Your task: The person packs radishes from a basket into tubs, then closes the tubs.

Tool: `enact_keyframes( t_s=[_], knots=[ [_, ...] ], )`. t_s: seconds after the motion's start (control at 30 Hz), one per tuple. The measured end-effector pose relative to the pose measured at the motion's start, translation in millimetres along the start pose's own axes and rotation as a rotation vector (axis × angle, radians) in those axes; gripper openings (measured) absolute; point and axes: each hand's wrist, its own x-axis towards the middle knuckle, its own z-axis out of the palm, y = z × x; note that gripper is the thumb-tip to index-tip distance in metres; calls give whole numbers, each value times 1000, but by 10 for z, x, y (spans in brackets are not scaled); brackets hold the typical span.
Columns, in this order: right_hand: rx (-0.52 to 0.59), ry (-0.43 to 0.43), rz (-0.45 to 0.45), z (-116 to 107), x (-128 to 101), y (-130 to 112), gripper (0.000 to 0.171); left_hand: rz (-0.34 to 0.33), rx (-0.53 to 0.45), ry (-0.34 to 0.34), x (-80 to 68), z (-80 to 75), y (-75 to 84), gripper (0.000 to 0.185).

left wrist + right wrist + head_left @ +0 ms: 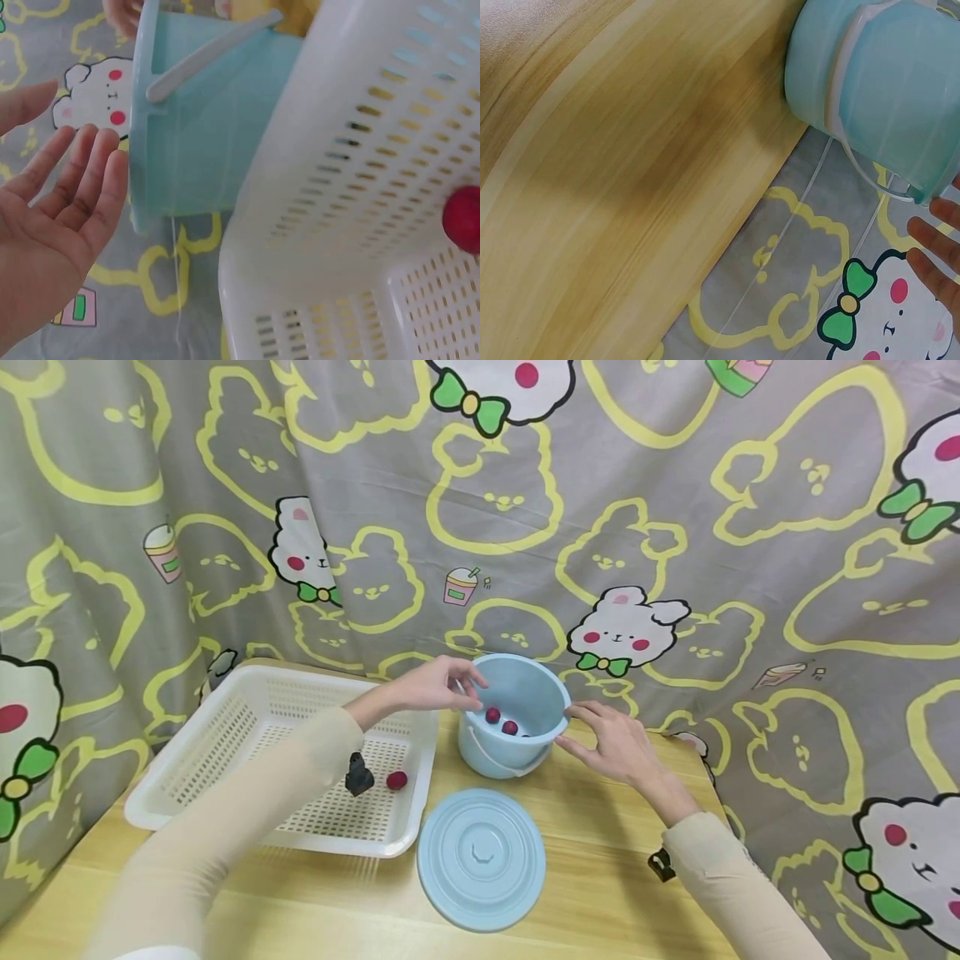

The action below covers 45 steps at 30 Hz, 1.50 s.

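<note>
The left hand (435,687) hangs over the near-left rim of the blue bucket (517,714), fingers loosely spread and holding nothing; in the left wrist view its fingers (82,180) are straight, just beside the bucket's wall (202,127). Just under and past its fingertips, two red berries (501,721) lie on the bucket floor. Down its forearm, toward the person, sits the white basket (225,743), touching or nearly touching the bucket, with one more red berry (397,780) in it beside a small dark object (358,775).

The right hand (611,743) is on the bucket's other side, fingers relaxed and open, its fingertips at the rim; whether they touch it I cannot tell. Near that hand, toward the person, the round blue lid (482,858) lies flat on the wooden table (600,877). A patterned curtain (675,527) hangs behind everything.
</note>
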Motion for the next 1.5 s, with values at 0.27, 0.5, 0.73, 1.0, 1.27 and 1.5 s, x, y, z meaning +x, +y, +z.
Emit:
enact_keyframes(
  t_s=[0.27,0.5,0.73,1.0,1.27,1.5],
  knots=[
    [-4,-5,2,-6,4,1,56,-7,-17,-11,-193,-94,-73,36],
    [-3,-12,3,-7,5,-7,57,0,-5,-19,-362,-170,-175,35],
    [-2,-7,4,-7,3,-11,56,-53,3,-23,-528,-242,-323,36],
    [0,-8,7,-8,-3,-18,57,-110,18,-57,-666,-273,-527,40],
    [2,-3,2,1,1,-9,57,-190,8,-118,-753,-231,-721,42],
    [0,-3,0,6,4,0,56,-220,16,-152,-781,-148,-859,44]
  ],
)
